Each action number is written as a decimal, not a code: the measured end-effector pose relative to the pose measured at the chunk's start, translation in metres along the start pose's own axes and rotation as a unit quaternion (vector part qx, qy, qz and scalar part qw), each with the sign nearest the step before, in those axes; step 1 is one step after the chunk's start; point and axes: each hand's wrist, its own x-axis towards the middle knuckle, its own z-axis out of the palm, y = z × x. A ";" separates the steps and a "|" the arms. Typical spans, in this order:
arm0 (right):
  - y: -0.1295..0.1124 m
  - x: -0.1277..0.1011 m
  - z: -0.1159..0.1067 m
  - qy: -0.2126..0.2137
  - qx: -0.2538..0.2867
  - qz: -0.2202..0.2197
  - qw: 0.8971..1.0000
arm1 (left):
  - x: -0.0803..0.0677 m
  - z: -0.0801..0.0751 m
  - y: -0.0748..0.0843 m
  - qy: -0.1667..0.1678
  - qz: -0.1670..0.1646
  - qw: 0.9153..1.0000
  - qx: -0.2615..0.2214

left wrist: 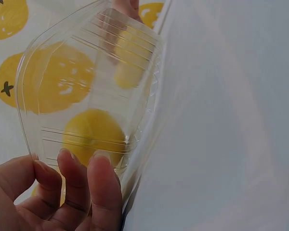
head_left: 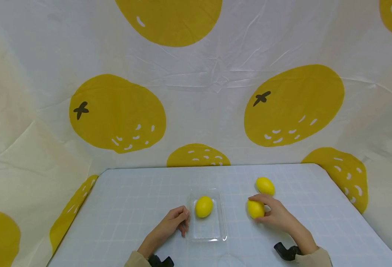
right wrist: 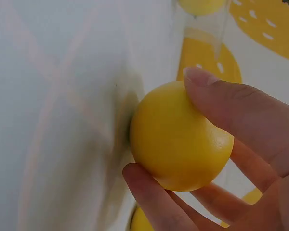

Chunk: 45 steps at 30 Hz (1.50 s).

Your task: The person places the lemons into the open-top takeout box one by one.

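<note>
Head view, right hand [head_left: 277,217] grips lemon [head_left: 255,209]; left hand [head_left: 173,221] touches tray [head_left: 192,231]

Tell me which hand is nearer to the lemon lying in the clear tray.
The left. The left hand rests against the left edge of the clear tray, just beside the lemon in the tray. The right hand is farther off to the right, gripping another lemon on the table.

No readable text, label, brand or number showed anywhere; the backdrop cloth [head_left: 216,74] carried only printed yellow fruit shapes.
</note>
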 end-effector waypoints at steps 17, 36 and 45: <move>-0.002 0.002 0.006 0.024 -0.018 0.017 0.999 | -0.001 -0.001 0.001 -0.002 0.000 1.000 0.006; -0.042 0.035 0.004 0.056 0.020 -0.028 0.998 | 0.000 0.002 0.003 0.002 0.000 1.000 0.005; -0.068 0.054 0.026 0.040 0.037 -0.066 0.996 | -0.001 0.001 0.002 0.003 -0.006 1.000 -0.001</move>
